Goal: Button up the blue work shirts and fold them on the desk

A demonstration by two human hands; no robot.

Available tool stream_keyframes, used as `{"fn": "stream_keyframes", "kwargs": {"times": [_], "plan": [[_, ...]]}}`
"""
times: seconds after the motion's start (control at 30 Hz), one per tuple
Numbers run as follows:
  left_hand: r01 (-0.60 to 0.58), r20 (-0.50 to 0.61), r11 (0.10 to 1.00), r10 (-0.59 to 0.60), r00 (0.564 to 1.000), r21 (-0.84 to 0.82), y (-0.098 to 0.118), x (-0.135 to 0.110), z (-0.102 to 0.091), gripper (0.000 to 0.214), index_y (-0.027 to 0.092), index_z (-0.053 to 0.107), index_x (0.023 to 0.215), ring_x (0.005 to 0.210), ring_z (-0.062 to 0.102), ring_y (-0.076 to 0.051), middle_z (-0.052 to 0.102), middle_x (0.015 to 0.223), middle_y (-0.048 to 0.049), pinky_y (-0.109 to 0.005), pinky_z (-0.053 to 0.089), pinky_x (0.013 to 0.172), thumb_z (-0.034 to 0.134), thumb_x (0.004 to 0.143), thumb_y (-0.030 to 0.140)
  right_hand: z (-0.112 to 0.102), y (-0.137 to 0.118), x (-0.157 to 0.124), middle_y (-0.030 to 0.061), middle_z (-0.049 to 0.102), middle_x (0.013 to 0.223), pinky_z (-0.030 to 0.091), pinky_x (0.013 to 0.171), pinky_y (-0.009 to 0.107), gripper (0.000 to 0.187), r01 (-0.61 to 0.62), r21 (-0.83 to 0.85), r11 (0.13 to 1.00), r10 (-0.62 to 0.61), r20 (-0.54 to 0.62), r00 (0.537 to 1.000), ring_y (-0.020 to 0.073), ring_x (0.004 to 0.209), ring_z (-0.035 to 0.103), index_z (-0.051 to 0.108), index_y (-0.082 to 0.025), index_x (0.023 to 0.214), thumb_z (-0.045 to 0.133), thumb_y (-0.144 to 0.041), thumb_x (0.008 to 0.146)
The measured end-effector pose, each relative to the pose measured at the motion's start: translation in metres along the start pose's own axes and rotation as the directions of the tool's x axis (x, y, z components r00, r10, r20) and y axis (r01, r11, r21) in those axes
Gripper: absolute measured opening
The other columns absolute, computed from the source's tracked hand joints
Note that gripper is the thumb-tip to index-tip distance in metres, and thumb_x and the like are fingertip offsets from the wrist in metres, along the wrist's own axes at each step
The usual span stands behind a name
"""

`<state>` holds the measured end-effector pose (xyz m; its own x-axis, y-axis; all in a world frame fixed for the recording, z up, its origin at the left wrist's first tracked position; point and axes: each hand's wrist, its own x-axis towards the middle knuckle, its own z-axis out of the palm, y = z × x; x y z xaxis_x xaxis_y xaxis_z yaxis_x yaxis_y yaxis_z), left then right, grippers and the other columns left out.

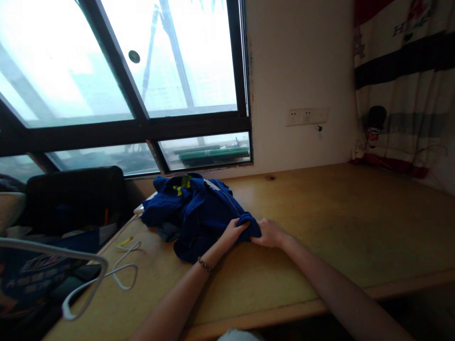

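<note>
A crumpled blue jacket (209,213) with a yellow-green mark and a white patch lies in a heap on the wooden tabletop (320,208). My left hand (234,231), a beaded bracelet at its wrist, grips the bunched right end of the garment. Close beside it, my right hand (268,233) pinches the edge of the same bunched part, fingers closed on the cloth. Some greyish-blue fabric (168,232) shows under the jacket's left side; what it belongs to is hidden.
A white cable (124,265) loops over the table's left edge. Beyond that edge stand a black chair back (76,199) and a dark printed bag (39,279). A window (185,61) and wall sockets (307,116) are behind the table, with a curtain (405,85) at right.
</note>
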<state>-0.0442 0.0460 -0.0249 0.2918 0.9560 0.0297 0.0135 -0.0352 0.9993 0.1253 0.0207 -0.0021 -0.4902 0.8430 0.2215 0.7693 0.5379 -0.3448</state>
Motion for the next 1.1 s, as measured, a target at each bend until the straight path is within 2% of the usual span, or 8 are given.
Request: {"fn": "stream_keyframes", "kwargs": {"times": [0.37, 0.57, 0.63, 0.7, 0.83, 0.93, 1.03, 1.1], "plan": [[0.010, 0.003, 1.000, -0.010, 1.000, -0.007, 0.000, 0.000, 0.001, 0.035, 0.009, 0.064, 0.082, 0.071, 0.057, -0.017, 0.065, 0.077, -0.0053, -0.027, 0.044, 0.069, 0.066, 0.063, 0.039, -0.002, 0.004, 0.002, 0.0065, 0.065, 0.072, 0.036, 0.054, 0.023, 0.029, 0.017, -0.030, 0.999, -0.016, 0.017, 1.000, 0.0168, 0.062, 0.058, 0.064, -0.017, 0.078, 0.054, -0.042, 0.068], [0.017, 0.023, 1.000, -0.016, 1.000, -0.014, 0.004, -0.003, 0.005, 0.036, 0.009, 0.063, 0.083, 0.072, 0.058, -0.018, 0.065, 0.078, -0.0064, -0.028, 0.044, 0.068, 0.065, 0.064, 0.039, -0.002, 0.010, 0.003, 0.0033, 0.063, 0.069, 0.033, 0.050, 0.021, 0.026, 0.032, 0.080, 0.996, -0.035, 0.035, 0.999, 0.0131, 0.057, 0.054, 0.063, -0.016, 0.076, 0.056, -0.039, 0.066], [-0.016, 0.022, 1.000, 0.016, 1.000, 0.017, 0.006, -0.004, 0.008, 0.036, 0.009, 0.062, 0.085, 0.074, 0.058, -0.019, 0.065, 0.081, -0.0069, -0.029, 0.045, 0.070, 0.063, 0.066, 0.040, -0.003, 0.013, 0.004, 0.0021, 0.062, 0.066, 0.033, 0.048, 0.020, 0.024, 0.030, 0.137, 0.990, -0.038, 0.055, 0.998, 0.0115, 0.054, 0.051, 0.063, -0.016, 0.073, 0.056, -0.038, 0.066], [-0.125, -0.006, 0.984, 0.126, 0.992, 0.127, 0.009, -0.007, 0.011, 0.036, 0.011, 0.060, 0.088, 0.080, 0.057, -0.019, 0.064, 0.085, -0.0067, -0.029, 0.045, 0.073, 0.061, 0.068, 0.040, -0.004, 0.016, 0.005, 0.0011, 0.062, 0.066, 0.033, 0.048, 0.020, 0.022, 0.031, 0.199, 0.980, -0.044, 0.063, 0.997, 0.0109, 0.054, 0.051, 0.062, -0.015, 0.073, 0.056, -0.036, 0.066], [-0.322, -0.042, 0.821, 0.385, 0.922, 0.471, 0.015, -0.015, 0.011, 0.046, 0.014, 0.049, 0.108, 0.092, 0.055, -0.020, 0.059, 0.100, -0.0078, -0.032, 0.042, 0.083, 0.058, 0.071, 0.040, -0.008, 0.024, 0.006, -0.0004, 0.061, 0.067, 0.035, 0.051, 0.020, 0.020, 0.011, 0.302, 0.953, -0.025, 0.044, 0.999, 0.0114, 0.058, 0.051, 0.062, -0.014, 0.074, 0.059, -0.032, 0.064], [-0.405, 0.055, 0.629, 0.499, 0.865, 0.664, 0.020, -0.021, 0.007, 0.062, 0.015, 0.037, 0.122, 0.105, 0.048, -0.023, 0.051, 0.115, -0.0120, -0.037, 0.037, 0.091, 0.059, 0.070, 0.041, -0.011, 0.032, 0.008, -0.0009, 0.058, 0.065, 0.037, 0.053, 0.021, 0.022, -0.024, 0.422, 0.906, 0.025, 0.003, 1.000, 0.0121, 0.059, 0.051, 0.062, -0.013, 0.072, 0.059, -0.033, 0.064], [-0.440, 0.139, 0.380, 0.607, 0.782, 0.814, 0.026, -0.023, 0.004, 0.070, 0.014, 0.033, 0.125, 0.116, 0.038, -0.028, 0.043, 0.124, -0.0151, -0.045, 0.027, 0.099, 0.060, 0.068, 0.044, -0.019, 0.037, 0.008, -0.0001, 0.060, 0.067, 0.040, 0.056, 0.023, 0.025, -0.067, 0.604, 0.794, 0.099, -0.019, 0.995, 0.0137, 0.062, 0.053, 0.063, -0.012, 0.074, 0.061, -0.034, 0.063], [-0.395, 0.149, 0.247, 0.653, 0.743, 0.885, 0.028, -0.022, 0.003, 0.070, 0.013, 0.032, 0.126, 0.122, 0.029, -0.030, 0.039, 0.128, -0.0164, -0.049, 0.018, 0.102, 0.059, 0.069, 0.044, -0.027, 0.039, 0.007, 0.0007, 0.062, 0.073, 0.043, 0.061, 0.025, 0.028, -0.089, 0.719, 0.690, 0.164, -0.036, 0.986, 0.0157, 0.068, 0.056, 0.064, -0.013, 0.081, 0.062, -0.033, 0.062]]}}
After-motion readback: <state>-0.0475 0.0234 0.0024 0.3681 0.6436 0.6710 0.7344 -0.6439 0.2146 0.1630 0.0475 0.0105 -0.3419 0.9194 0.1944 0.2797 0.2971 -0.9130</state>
